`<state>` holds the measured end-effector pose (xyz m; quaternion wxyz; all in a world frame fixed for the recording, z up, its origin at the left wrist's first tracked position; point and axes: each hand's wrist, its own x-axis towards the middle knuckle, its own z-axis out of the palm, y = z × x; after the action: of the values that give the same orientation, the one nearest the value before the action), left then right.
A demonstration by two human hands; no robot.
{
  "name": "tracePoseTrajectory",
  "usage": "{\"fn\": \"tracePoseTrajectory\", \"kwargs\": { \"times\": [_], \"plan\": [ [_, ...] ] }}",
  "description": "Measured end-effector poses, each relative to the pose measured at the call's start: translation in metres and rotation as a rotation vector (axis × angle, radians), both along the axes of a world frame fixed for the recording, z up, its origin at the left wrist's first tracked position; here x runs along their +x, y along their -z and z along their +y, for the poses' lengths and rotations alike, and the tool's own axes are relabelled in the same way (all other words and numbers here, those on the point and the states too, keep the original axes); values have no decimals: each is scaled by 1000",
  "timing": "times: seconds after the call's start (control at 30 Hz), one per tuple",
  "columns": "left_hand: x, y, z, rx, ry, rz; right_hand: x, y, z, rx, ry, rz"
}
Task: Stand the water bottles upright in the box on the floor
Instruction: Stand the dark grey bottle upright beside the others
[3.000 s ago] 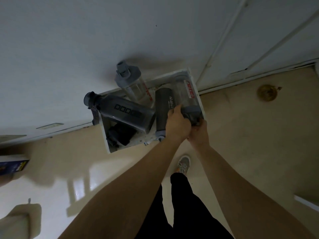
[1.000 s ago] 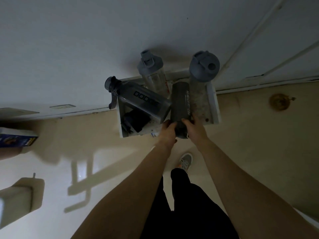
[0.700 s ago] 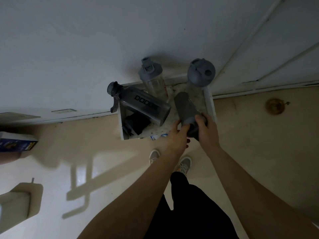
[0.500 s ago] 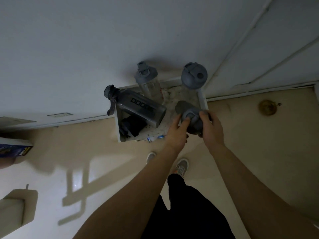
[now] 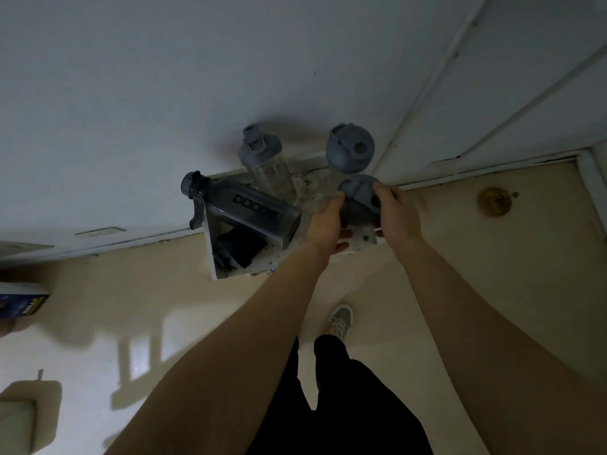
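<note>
A white open box (image 5: 210,254) sits on the floor against the wall. At its front right a dark grey bottle (image 5: 358,200) stands upright, gripped by my left hand (image 5: 326,224) on its left side and my right hand (image 5: 395,215) on its right. Behind it stands a clear bottle with a grey flip lid (image 5: 349,147). A clear bottle with a grey spout cap (image 5: 262,159) leans at the back. A smoky dark bottle with a strap (image 5: 243,208) lies tilted across the box's left part, its cap jutting over the left wall. A black object (image 5: 238,247) lies beneath it.
The box sits in a corner by a white wall (image 5: 164,77) and door panels (image 5: 525,93). A round brass fitting (image 5: 494,201) is on the beige floor at right. A blue carton (image 5: 23,303) is at the left edge. My shoe (image 5: 340,320) is just in front of the box.
The dark grey bottle, which lay along the box a second ago, has been tipped up by both hands and now stands upright at the front right.
</note>
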<state>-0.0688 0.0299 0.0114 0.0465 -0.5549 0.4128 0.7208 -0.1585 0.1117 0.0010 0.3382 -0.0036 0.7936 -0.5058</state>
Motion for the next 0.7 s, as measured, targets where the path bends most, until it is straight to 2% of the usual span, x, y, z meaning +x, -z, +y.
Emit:
{"fn": "tracePoseTrajectory", "kwargs": {
  "times": [0.23,0.33,0.43,0.53,0.63,0.7],
  "plan": [
    [5,2,0,1,88,7,4,5,7,-34,40,15],
    [9,2,0,6,117,26,11,3,8,-77,73,-38],
    [14,-2,0,1,124,44,17,4,10,-135,221,-158],
    [27,-7,-7,-22,141,39,30,8,22,-1,324,-201],
    [54,-9,-24,-30,100,15,54,25,37,106,228,-273],
    [78,-8,-40,-68,44,-5,72,34,36,175,88,-314]
  ]
}}
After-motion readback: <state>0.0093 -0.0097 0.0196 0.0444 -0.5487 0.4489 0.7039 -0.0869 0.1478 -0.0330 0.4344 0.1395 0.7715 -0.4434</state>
